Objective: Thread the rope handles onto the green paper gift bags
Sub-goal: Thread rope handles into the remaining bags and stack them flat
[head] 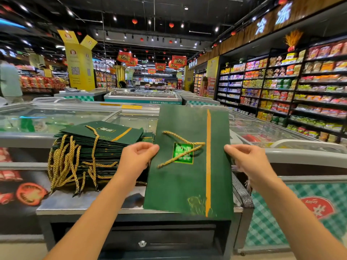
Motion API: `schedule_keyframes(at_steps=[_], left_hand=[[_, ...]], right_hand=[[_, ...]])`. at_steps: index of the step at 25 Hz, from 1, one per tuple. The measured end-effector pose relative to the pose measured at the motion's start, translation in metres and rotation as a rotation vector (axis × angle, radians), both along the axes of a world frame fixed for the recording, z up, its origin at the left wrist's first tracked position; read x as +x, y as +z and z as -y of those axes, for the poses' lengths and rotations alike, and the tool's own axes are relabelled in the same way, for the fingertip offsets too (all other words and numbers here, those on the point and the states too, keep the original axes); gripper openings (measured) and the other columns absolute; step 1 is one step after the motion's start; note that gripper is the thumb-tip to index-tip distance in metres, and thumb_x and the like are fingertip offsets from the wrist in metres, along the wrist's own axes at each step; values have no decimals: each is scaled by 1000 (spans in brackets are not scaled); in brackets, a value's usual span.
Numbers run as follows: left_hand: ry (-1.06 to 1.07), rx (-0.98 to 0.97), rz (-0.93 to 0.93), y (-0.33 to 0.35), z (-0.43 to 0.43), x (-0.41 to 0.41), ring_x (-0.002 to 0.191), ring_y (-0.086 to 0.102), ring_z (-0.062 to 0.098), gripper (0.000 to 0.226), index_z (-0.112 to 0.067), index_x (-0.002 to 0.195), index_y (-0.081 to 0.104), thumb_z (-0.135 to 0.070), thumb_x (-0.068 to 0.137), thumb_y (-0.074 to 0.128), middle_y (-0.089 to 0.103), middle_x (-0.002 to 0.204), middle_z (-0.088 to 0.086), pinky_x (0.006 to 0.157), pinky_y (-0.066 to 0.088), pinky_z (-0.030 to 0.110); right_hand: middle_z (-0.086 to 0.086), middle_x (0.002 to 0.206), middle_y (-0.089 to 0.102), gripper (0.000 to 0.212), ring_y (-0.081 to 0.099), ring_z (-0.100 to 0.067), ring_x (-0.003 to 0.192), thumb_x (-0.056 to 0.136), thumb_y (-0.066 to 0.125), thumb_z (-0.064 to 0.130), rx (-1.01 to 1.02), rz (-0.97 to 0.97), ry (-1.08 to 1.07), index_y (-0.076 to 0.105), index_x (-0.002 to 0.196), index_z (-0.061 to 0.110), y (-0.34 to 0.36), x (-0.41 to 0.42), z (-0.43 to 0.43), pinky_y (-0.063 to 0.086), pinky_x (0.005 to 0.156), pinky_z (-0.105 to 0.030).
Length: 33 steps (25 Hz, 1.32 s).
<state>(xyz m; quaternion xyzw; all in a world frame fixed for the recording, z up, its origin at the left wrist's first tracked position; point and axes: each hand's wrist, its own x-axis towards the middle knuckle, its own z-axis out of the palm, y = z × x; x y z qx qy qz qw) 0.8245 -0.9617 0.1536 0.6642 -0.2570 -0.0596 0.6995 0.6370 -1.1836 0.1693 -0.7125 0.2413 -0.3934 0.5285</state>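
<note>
left hand (139, 154) and right hand (244, 158) fingers pinch flat green paper gift bag (187, 184); gold rope handle (180, 145) appears fitted; threaded stack (97, 139) alongside.

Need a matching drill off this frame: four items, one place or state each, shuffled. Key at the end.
Items
1. held green bag
2. stack of bags
3. left hand
4. gold rope

Places or states
A. lies loose across the held bag's front
B. rests on the metal table, ropes trailing down its near side
C. held up in the air, right hand at its right edge
D. pinches the held bag's left edge

Pairs: 1-C, 2-B, 3-D, 4-A
</note>
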Motion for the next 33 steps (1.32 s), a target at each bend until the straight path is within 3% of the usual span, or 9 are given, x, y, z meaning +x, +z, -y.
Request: schedule_keyframes(at_steps=[3,7,14,16,19,22,26,30,33], left_hand=[[0,-83,94,40,2,2,56,58,-2,6,-15,89,74,-21,88,77,71,73,-5,53,43,12],[-66,-147,127,79,-1,6,50,59,13,16,-7,101,71,-20,92,73,71,70,4,45,40,21],[-203,-26,34,55,-2,16,76,70,24,23,-3,102,70,0,100,47,72,93,20,64,59,29],[-238,38,37,37,-1,18,76,67,21,17,-5,105,72,-5,99,57,71,95,26,62,59,24],[-244,215,107,6,1,15,87,74,24,21,-15,112,70,-9,92,70,77,95,9,73,61,25],[-193,338,132,-22,2,16,87,75,19,34,-21,120,63,-9,89,72,79,91,-2,81,61,35],[-159,290,60,-47,0,10,83,74,10,37,-17,126,61,-10,91,70,79,90,-3,71,57,26],[-94,298,26,-60,-1,10,79,74,17,36,-20,126,63,-16,91,71,78,93,-3,79,62,41],[-135,263,-57,-58,-3,5,78,73,19,35,-26,120,62,-15,89,74,77,92,-3,61,62,40]], right_hand=[[-5,64,56,21,41,-13,52,94,70,22,153,193,81,75,103,3,30,-1,1,34,50,-24],[-10,78,70,18,64,-17,64,94,70,20,117,343,110,73,105,5,54,0,-1,57,60,-24],[-16,83,72,19,69,-27,73,95,61,10,296,306,180,76,86,2,36,1,15,61,60,-30],[-10,84,75,9,69,-20,66,91,71,18,175,90,146,78,92,12,20,-6,15,57,49,-28],[2,96,75,18,70,-11,83,94,72,23,-149,-203,67,73,111,22,-10,-7,16,50,60,-14],[10,101,65,33,63,-7,88,95,66,40,-455,-488,46,61,127,30,-37,-4,13,44,66,-19],[6,87,65,45,59,-15,85,95,53,58,-807,-754,-97,62,129,30,-63,5,5,48,69,-31],[2,96,62,43,52,-19,92,92,52,61,-1055,-782,-344,75,105,28,-70,24,-5,48,78,-36],[0,101,62,33,55,-19,94,93,62,51,-910,-565,-203,75,105,24,-64,57,-16,48,82,-37]])
